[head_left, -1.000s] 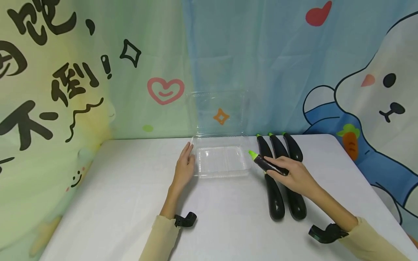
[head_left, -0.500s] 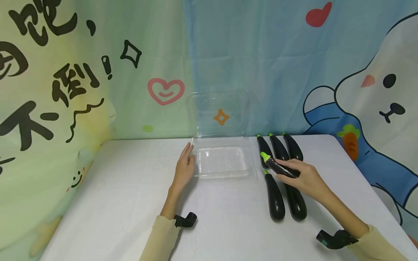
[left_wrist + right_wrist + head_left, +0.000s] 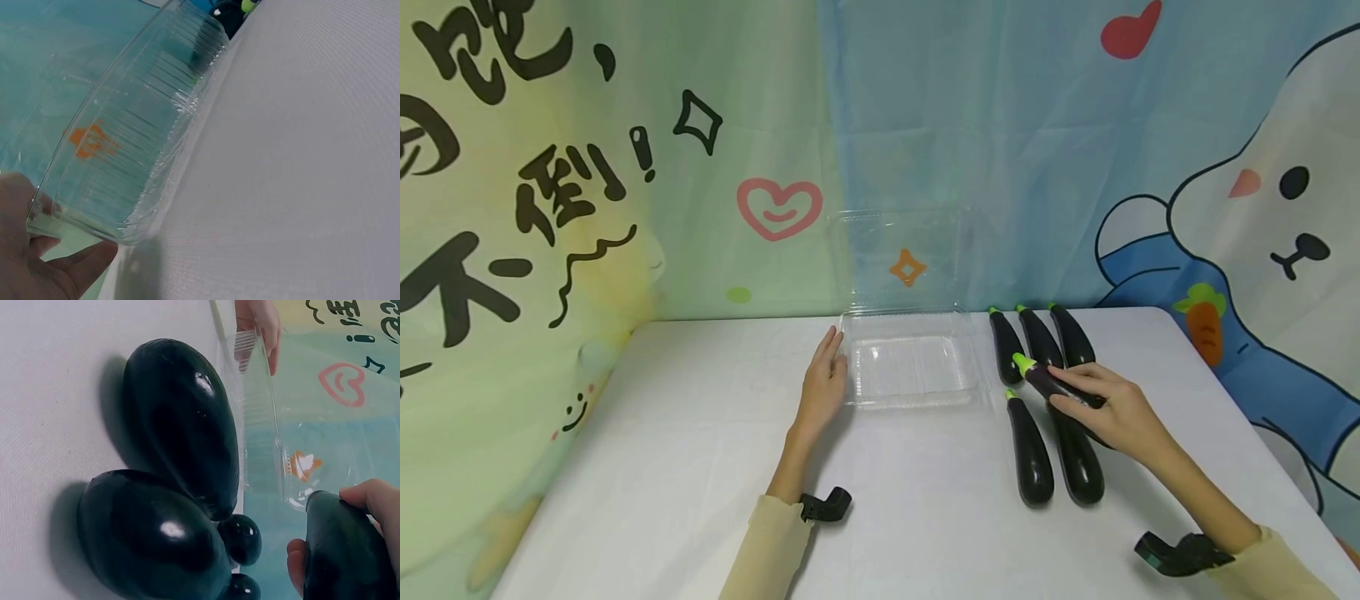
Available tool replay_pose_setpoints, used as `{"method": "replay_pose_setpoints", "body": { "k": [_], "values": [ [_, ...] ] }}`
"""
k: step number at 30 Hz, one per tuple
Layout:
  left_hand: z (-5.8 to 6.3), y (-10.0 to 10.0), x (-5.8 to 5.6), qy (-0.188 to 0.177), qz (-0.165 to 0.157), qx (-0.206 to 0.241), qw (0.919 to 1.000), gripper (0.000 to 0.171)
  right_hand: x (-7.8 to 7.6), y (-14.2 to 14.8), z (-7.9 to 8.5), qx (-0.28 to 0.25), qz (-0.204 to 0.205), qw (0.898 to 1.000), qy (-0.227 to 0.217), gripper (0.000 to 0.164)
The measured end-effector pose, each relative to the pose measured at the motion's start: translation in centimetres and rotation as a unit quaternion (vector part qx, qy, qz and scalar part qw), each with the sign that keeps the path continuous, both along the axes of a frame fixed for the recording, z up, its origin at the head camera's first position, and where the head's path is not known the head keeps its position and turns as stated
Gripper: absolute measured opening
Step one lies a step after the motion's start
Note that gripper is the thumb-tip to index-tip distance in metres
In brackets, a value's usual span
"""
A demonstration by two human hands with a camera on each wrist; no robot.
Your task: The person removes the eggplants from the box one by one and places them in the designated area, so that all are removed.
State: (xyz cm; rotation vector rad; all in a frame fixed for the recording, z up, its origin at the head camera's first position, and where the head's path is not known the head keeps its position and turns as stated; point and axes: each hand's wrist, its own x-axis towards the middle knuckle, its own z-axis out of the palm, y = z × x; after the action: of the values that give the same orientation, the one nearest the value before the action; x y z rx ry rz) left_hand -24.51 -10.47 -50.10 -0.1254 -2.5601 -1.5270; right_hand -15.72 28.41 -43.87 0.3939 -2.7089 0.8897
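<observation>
In the head view my right hand (image 3: 1112, 408) grips an eggplant (image 3: 1048, 383) between thumb and fingers, its green stem pointing to the back left. This eggplant is over other eggplants on the table and partly covers them. Two front eggplants, one left (image 3: 1032, 454) and one right (image 3: 1078, 462), lie nearest my right hand; the right wrist view shows their rounded ends (image 3: 181, 419) close up. My left hand (image 3: 824, 383) rests with extended fingers against the left side of a clear plastic clamshell container (image 3: 917, 398). Its lid stands raised at the back, and no eggplant is inside.
Three more eggplants (image 3: 1006, 346) lie in a back row to the right of the container, stems toward the curtain. A white cloth covers the table (image 3: 700, 467). Behind it hangs a printed curtain (image 3: 1037, 150). Each wrist wears a black camera mount (image 3: 1183, 554).
My right hand has moved right and slightly toward me with the eggplant, away from the container and over the front right eggplant. The left hand and container have stayed in place.
</observation>
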Motion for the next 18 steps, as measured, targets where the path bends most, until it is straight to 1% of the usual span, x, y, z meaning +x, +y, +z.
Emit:
{"method": "replay_pose_setpoints", "body": {
  "k": [6,10,15,18],
  "values": [
    [0.0,0.0,0.0,0.002,0.000,-0.002,1.0000,0.048,0.0,0.4,0.0,0.016,-0.017,1.000,-0.009,0.041],
    [0.0,0.0,0.1,-0.002,0.000,-0.001,1.0000,0.048,0.2,0.8,0.0,0.010,-0.023,1.000,-0.018,0.041],
    [0.1,0.0,0.1,-0.007,-0.002,0.002,1.0000,0.048,0.3,1.2,-0.4,-0.003,-0.024,1.000,-0.011,0.039],
    [0.1,0.0,0.1,-0.007,0.000,0.000,1.0000,0.048,0.3,1.3,-0.6,0.003,-0.038,0.999,-0.012,0.043]
  ]
}}
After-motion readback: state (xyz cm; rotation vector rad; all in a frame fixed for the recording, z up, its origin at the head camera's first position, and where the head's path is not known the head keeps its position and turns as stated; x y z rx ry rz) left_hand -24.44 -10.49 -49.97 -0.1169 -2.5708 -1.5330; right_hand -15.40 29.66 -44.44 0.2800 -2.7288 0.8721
